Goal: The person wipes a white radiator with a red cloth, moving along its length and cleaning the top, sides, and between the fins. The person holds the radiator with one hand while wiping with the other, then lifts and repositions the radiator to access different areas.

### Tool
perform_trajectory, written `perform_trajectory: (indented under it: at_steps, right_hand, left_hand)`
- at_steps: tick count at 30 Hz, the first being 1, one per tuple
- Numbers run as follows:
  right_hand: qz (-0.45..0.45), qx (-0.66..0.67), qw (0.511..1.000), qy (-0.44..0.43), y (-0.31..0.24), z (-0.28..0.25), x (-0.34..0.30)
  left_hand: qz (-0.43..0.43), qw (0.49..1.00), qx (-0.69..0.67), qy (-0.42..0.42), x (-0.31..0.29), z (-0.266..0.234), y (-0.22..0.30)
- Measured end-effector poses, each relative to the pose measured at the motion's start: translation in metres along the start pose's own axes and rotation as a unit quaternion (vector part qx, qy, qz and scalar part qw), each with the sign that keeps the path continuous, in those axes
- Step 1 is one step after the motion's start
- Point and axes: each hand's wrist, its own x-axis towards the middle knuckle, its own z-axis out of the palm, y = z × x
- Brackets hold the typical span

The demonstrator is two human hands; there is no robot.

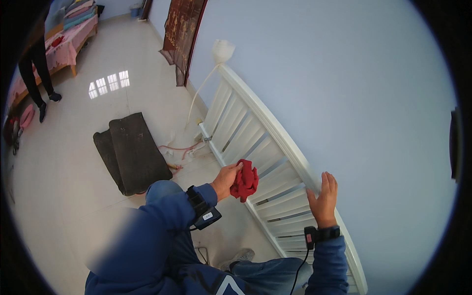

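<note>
Red cloth (245, 182): bunched, in the left hand (223, 183), in front of the slats of the white radiator (269, 156). Left fingers closed on the cloth's near side; from where I stand, I cannot tell whether it touches the slats. Right hand (324, 202): at the radiator's top rail, fingers raised and parted from the thumb, gripping nothing; contact with the rail cannot be confirmed. The radiator stands along the pale blue wall (373, 98). A white object (223, 50) sits at its far end, a pale cord hanging from it. Left of the radiator, a folded dark mat (140, 152) lies on the tiled floor (69, 167). Beyond: a brown door (181, 37); at far left, a person in dark trousers beside a pink-covered bed (73, 35).
</note>
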Motion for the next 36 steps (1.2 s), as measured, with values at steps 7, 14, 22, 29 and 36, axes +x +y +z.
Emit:
perform_trajectory:
  at_steps: [7, 14, 22, 29, 36]
  right_hand:
    - [0.092, -0.039, 0.979, -0.178, 0.001, 0.048, 0.064]
    - [0.075, -0.072, 0.971, -0.216, 0.010, 0.040, 0.064]
    - [0.087, -0.068, 0.970, -0.216, 0.026, 0.038, 0.048]
    - [0.081, -0.067, 0.974, -0.198, 0.026, 0.048, 0.050]
    - [0.024, -0.082, 0.991, -0.100, -0.010, 0.044, 0.051]
  left_hand:
    - [-0.030, 0.996, 0.070, 0.048, 0.016, -0.021, -0.007]
    - [-0.020, 0.996, 0.069, 0.055, 0.016, -0.020, 0.011]
    - [-0.046, 0.990, 0.106, 0.080, 0.021, -0.023, 0.006]
    - [-0.059, 0.987, 0.143, 0.051, 0.028, -0.029, -0.007]
    - [0.049, 0.987, 0.104, 0.116, 0.048, -0.032, 0.015]
